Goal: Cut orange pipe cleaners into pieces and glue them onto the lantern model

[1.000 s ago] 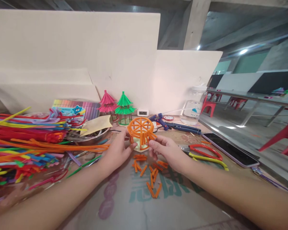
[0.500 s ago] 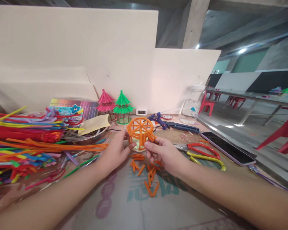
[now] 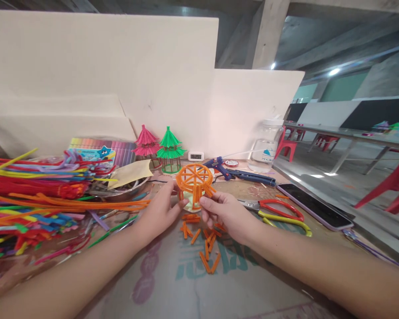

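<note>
An orange pipe-cleaner frame (image 3: 195,165), with a spoked wheel-like top and short posts, stands between my hands on a pale round base (image 3: 188,195). My left hand (image 3: 164,207) is curled round the frame's left side, with the thumb near the base. On the other side, the fingers of my right hand (image 3: 226,215) are pinched at a short orange pipe-cleaner piece (image 3: 209,190) against the frame's front right. Whether that piece is joined to the frame I cannot tell. Several cut orange pieces (image 3: 195,236) lie on the table just below.
Bundled pipe cleaners (image 3: 36,204) cover the left. Behind stand a pink pagoda (image 3: 146,142), a green pagoda (image 3: 170,150) and a small clock (image 3: 196,156). A blue glue gun (image 3: 223,168), red-and-yellow-handled pliers (image 3: 281,208), a phone (image 3: 314,206) and a clear bottle (image 3: 264,146) are on the right.
Hardly anything differs. The frame is tipped very slightly, and both hands keep their places on it.
</note>
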A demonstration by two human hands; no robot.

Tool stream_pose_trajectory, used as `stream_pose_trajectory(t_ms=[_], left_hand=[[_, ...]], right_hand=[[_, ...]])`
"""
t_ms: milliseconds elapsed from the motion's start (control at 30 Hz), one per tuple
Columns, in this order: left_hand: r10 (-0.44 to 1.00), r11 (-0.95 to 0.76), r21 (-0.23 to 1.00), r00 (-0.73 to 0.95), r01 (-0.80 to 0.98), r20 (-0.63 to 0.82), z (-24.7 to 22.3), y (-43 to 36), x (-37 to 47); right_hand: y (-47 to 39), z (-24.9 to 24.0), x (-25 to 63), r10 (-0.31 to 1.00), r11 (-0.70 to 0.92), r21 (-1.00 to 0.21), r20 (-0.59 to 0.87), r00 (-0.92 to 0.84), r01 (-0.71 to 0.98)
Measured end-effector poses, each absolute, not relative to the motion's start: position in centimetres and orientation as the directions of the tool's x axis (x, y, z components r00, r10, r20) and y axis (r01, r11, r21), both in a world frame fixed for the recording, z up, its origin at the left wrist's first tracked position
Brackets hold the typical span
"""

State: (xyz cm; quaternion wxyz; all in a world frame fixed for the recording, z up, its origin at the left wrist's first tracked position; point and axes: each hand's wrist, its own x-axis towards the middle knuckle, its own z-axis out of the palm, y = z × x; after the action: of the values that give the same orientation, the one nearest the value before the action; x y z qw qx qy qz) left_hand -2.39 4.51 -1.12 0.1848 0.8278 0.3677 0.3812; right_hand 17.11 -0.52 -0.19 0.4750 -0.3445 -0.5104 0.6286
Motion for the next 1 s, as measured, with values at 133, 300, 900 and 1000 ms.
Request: stream_pose_trajectory(t_ms=[133, 300, 900, 1000], left_hand=[[0.772, -0.633, 0.639, 0.425, 0.437, 0.473, -1.4, 4.9, -2.4], [0.794, -0.602, 0.679, 0.411, 0.421, 0.449, -2.1, 5.7, -2.5], [0.795, -0.606, 0.631, 0.400, 0.483, 0.457, -1.9, 5.3, -2.5], [0.772, -0.636, 0.593, 0.416, 0.494, 0.481, -1.7, 5.2, -2.5]], right_hand=[[-0.5, -0.4, 17.2, 0.948, -0.008, -0.998, 0.013, -0.319, -0.064], [-1.1, -0.2, 17.2, 0.947, 0.130, -0.990, 0.110, -0.302, 0.046], [1.6, -0.5, 21.1, 0.497, 0.770, -0.263, 0.818, -0.288, 0.581], [1.7, -0.8, 21.1, 0.416, 0.782, -0.136, 0.841, -0.346, 0.608]])
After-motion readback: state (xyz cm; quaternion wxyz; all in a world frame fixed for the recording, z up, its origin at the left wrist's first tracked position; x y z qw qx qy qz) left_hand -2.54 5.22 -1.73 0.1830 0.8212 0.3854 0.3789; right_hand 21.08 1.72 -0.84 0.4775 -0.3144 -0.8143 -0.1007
